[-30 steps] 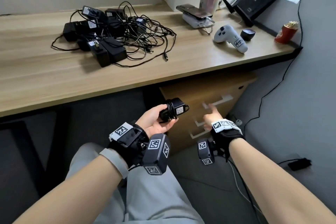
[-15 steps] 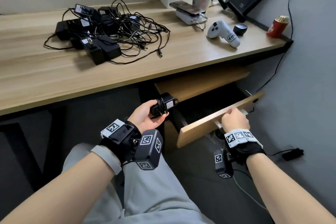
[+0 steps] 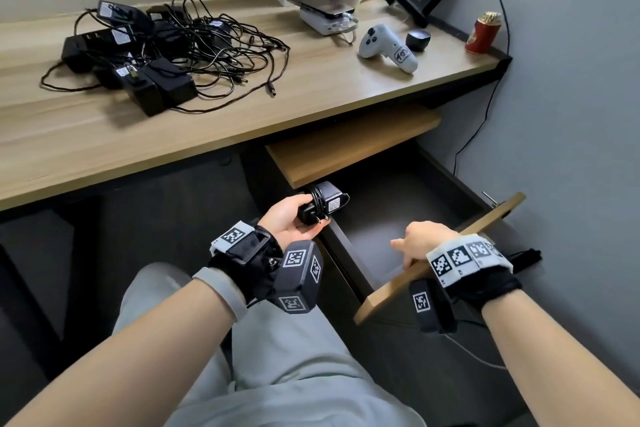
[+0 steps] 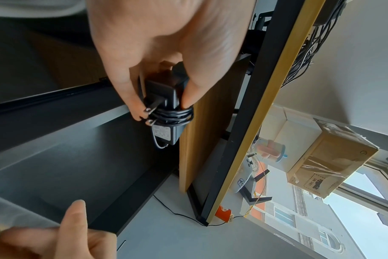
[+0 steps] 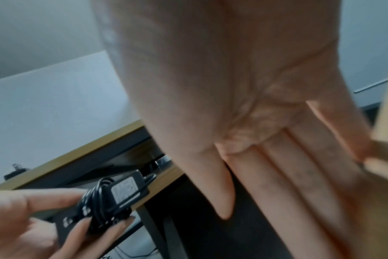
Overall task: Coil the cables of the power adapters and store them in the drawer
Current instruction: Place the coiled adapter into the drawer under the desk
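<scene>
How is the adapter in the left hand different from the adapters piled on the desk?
The held adapter has its cable coiled tightly round its body; the desk adapters trail loose, tangled cables. The held one is gripped by the left hand at the open drawer; the others lie heaped on the desktop. All are black.

A black power adapter (image 3: 320, 206), its cable wound tight around its body and prongs showing, sits at the open drawer's (image 3: 377, 218) near edge. More adapters (image 3: 145, 55) lie tangled on the worktop (image 3: 86, 135).
</scene>
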